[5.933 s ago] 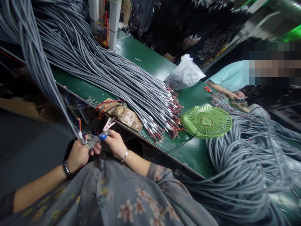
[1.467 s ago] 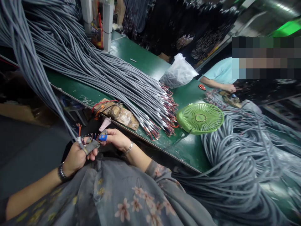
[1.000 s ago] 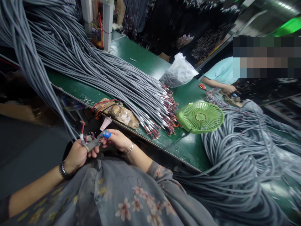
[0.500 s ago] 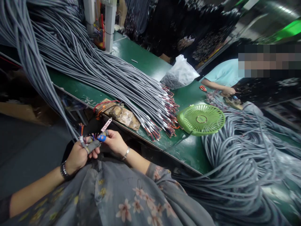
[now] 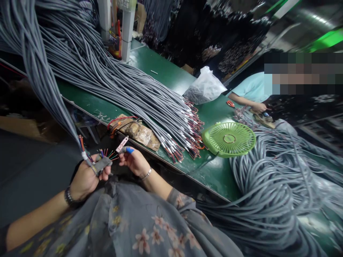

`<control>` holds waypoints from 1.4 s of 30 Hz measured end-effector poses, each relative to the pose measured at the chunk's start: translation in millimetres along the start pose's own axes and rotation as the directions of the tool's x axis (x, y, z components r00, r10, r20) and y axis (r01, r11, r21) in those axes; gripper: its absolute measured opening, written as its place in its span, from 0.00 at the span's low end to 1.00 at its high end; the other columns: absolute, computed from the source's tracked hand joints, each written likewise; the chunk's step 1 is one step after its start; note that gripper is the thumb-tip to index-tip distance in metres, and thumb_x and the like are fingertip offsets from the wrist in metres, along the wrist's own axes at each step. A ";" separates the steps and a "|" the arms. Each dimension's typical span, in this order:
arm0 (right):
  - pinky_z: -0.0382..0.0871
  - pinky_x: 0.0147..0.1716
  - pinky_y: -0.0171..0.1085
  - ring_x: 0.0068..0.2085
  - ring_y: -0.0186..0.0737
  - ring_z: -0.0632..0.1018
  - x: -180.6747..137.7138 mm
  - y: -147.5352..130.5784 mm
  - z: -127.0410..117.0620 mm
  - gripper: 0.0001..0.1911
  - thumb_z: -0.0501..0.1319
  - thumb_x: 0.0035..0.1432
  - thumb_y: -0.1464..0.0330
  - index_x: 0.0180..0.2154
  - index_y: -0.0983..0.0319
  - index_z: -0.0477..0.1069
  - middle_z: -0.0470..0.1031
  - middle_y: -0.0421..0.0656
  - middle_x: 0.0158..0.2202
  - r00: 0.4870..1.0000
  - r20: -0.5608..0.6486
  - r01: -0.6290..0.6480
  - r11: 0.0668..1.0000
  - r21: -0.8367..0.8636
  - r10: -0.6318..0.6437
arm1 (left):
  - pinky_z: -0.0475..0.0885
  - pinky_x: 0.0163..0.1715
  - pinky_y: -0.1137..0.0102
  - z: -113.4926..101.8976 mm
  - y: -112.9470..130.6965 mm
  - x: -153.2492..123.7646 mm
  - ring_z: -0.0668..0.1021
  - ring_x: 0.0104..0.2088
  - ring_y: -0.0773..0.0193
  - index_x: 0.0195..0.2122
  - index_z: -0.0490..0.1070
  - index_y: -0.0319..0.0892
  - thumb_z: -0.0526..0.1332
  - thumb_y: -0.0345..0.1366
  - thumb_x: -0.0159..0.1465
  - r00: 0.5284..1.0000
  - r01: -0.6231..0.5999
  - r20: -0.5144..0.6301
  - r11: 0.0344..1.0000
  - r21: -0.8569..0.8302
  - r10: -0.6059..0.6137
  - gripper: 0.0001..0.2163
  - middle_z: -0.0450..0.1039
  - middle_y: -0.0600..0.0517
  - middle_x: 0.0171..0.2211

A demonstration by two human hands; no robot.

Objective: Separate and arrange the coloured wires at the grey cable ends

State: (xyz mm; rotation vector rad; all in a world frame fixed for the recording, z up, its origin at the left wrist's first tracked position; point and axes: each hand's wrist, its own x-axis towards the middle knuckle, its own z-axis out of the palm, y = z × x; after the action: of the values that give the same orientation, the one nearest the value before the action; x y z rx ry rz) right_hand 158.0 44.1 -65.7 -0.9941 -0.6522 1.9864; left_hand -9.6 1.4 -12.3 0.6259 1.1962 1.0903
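My left hand (image 5: pixel 89 175) is closed around the end of a grey cable (image 5: pixel 92 166), with grey tape wrapped on its thumb. Thin coloured wires (image 5: pixel 107 154) fan out from that end toward the right. Beside it, more orange and brown wire ends (image 5: pixel 81 142) with a white band stick up from the bundle of grey cables (image 5: pixel 65 117) hanging down to this hand. My right hand (image 5: pixel 137 162), grey and blue wrapping on its fingers, is curled just right of the fanned wires, apart from them. A pink strip with holes (image 5: pixel 122 144) shows at its fingertips; whether they grip it is unclear.
Grey cables (image 5: pixel 128 82) with stripped ends cover the green table (image 5: pixel 158 53). A taped cardboard piece (image 5: pixel 142 134) lies at its edge. Beyond are a green fan (image 5: pixel 229 138), a white plastic bag (image 5: pixel 205 85), orange-handled tool (image 5: pixel 230 103), coiled cables (image 5: pixel 270 178) and a co-worker's hand (image 5: pixel 259 107).
My right hand has moved right, away from the wires in my left hand. The coloured wires now stand spread apart. The cable bundle at my left hand has shifted slightly left.
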 end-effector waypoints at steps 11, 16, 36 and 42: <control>0.70 0.28 0.32 0.25 0.30 0.70 13.2 -18.8 19.4 0.30 0.71 0.53 0.40 0.30 0.63 0.74 0.74 0.38 0.25 0.998 -0.047 0.047 0.997 -0.067 -0.050 | 0.63 0.13 0.75 10.7 3.4 5.8 0.70 0.11 0.70 0.17 0.75 0.42 0.80 0.48 0.37 0.993 0.053 0.108 0.998 0.034 -0.056 0.19 0.73 0.54 0.13; 0.69 0.25 0.31 0.24 0.29 0.70 10.8 -16.9 15.8 0.29 0.77 0.45 0.44 0.29 0.62 0.74 0.75 0.37 0.24 0.990 -0.111 0.088 0.996 -0.034 -0.091 | 0.63 0.13 0.76 11.5 3.1 7.4 0.70 0.11 0.71 0.17 0.75 0.42 0.78 0.48 0.39 0.993 0.055 0.099 0.995 0.085 -0.064 0.18 0.73 0.54 0.13; 0.76 0.30 0.33 0.26 0.31 0.74 8.4 -23.0 20.8 0.24 0.67 0.63 0.47 0.32 0.62 0.73 0.76 0.39 0.27 0.998 -0.063 -0.014 0.999 0.036 0.016 | 0.63 0.11 0.76 9.0 7.4 -2.0 0.68 0.10 0.71 0.15 0.75 0.41 0.80 0.46 0.36 0.996 0.040 0.082 0.998 0.048 -0.044 0.18 0.72 0.53 0.11; 0.76 0.28 0.32 0.25 0.30 0.73 10.5 -10.3 16.2 0.24 0.74 0.55 0.48 0.32 0.61 0.73 0.75 0.37 0.25 0.986 -0.101 0.130 0.991 -0.012 -0.131 | 0.62 0.11 0.76 10.9 10.5 0.8 0.68 0.10 0.71 0.16 0.75 0.42 0.79 0.43 0.37 0.999 0.029 0.045 0.999 -0.016 -0.028 0.16 0.71 0.54 0.11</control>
State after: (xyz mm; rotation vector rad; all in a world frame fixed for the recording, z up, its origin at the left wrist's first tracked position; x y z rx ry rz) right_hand 145.1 57.0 -53.5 -1.0221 -0.6501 1.8092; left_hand -2.7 7.9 -0.4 0.6157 1.1529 1.0559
